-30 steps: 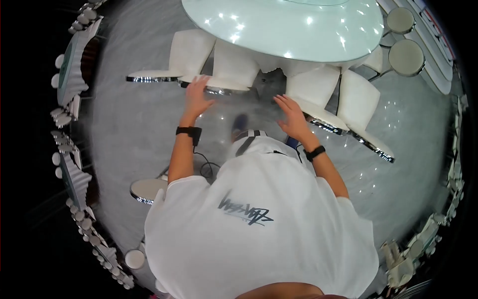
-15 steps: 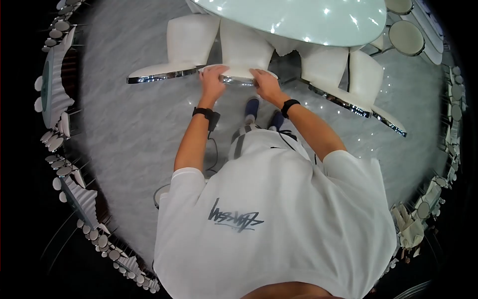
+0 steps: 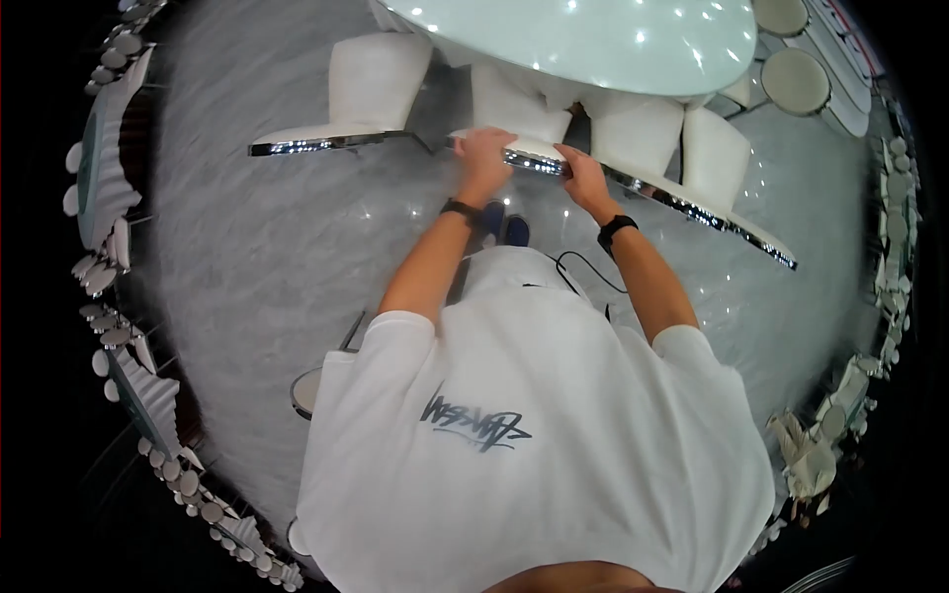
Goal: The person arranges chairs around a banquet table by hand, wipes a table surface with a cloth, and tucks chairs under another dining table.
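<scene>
A white chair with a shiny chrome band along its back stands in front of me, its seat toward the table. My left hand is wrapped over the left end of the chair's back. Over the right end of that back curl the fingers of my right hand. The undersides of both hands' grips are hidden. The chair's right end sits close beside a neighbouring white chair; whether they touch I cannot tell.
A round glass-topped table with a white cloth stands ahead. Another white chair is to the left, and one more at the far right. A round-seated stool stands behind my left side. Grey marbled floor surrounds me.
Both hands and the held chair have shifted to the right, closer to the right-hand chairs. The gap to the left chair has widened. My feet have moved too.
</scene>
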`<state>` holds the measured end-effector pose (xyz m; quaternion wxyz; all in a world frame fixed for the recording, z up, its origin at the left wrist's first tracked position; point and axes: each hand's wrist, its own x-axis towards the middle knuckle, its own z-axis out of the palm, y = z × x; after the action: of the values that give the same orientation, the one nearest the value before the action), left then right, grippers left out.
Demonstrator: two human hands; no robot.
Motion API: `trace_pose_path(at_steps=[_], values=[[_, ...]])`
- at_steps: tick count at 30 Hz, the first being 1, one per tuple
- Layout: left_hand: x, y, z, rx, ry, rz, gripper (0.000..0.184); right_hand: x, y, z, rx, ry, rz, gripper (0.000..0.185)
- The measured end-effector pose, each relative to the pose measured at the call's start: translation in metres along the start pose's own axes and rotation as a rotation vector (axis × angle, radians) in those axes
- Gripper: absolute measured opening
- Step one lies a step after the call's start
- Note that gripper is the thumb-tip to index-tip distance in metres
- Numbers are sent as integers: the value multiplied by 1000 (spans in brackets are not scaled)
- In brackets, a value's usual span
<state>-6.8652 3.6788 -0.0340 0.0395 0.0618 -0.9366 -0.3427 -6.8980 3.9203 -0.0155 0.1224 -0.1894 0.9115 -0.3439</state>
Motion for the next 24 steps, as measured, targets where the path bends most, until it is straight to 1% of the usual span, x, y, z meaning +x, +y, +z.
trace_pose_path(at_steps=[2,3,6,7,9,11,12,13,15,16,18,20,22,24], values=[[-3,15,-11,46,0,-4,46,-3,-5,-7,62,-56,67,58],[-3,13,-11,65,16,1,45,-1,2,0,11,-12,-17,59],[-3,-4,-10,60,-13,63,50,-2,7,16,-52,101,-74,59],[-3,-7,-11,46,-57,67,50,-3,9,16,-52,124,-116,59],[-4,-12,-17,18,-139,71,49,-3,6,10,-6,60,-65,58],[-11,-14,-41,-142,-179,187,58,-6,-11,-2,45,-14,8,57],[-10,-19,-55,-224,-202,246,63,-7,-13,-2,32,-12,16,57],[-5,-33,-68,-466,-320,210,77,-6,-12,-3,18,-10,25,58],[-8,-66,-103,-302,-199,267,80,-1,-16,1,-14,-11,46,59],[-10,-86,-126,-222,-142,289,82,3,-24,9,-48,42,10,62],[-5,-143,-176,-167,-97,203,87,10,-50,29,-116,152,-55,67],[7,-202,-236,0,-52,101,91,20,-126,37,-101,66,-208,73],[24,-245,-308,155,10,123,91,46,-202,60,-32,-33,-335,77],[37,-281,-374,444,-183,144,89,87,-243,119,70,-116,-318,79]])
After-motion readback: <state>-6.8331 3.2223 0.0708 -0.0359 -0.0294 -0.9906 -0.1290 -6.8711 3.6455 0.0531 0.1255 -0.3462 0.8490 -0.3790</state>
